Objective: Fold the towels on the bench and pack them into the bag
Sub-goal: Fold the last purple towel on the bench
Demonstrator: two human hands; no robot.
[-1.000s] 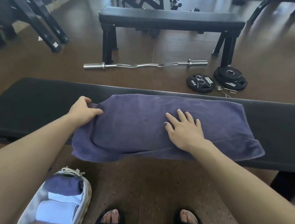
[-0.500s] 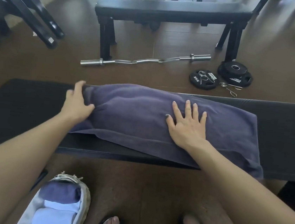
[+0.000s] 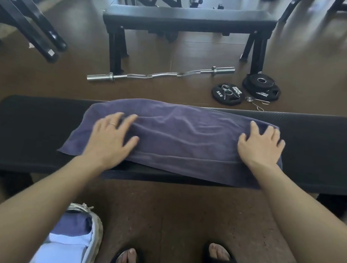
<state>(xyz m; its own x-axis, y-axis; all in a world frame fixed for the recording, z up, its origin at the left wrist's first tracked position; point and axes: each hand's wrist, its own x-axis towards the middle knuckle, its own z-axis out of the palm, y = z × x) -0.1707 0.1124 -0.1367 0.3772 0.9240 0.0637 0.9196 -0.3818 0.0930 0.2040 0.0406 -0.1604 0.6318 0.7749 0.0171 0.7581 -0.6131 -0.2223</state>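
While a purple towel (image 3: 180, 140) lies lengthwise on the black tabletop (image 3: 28, 127), both hands rest flat on it with fingers spread, gripping nothing. The left hand (image 3: 111, 139) presses near the towel's left end; the right hand (image 3: 260, 144) presses near its right end — a placement that looks meant to smooth the cloth and hold it in place. The towel appears folded into a long band, its near edge slightly overhanging the tabletop, with soft wrinkles between the hands. On the floor at lower left, an open bag (image 3: 93, 237) holds folded purple and white towels, within reach for packing. Beyond the tabletop lie a curl bar (image 3: 159, 73) and weight plates (image 3: 259, 87) — well apart from the work.
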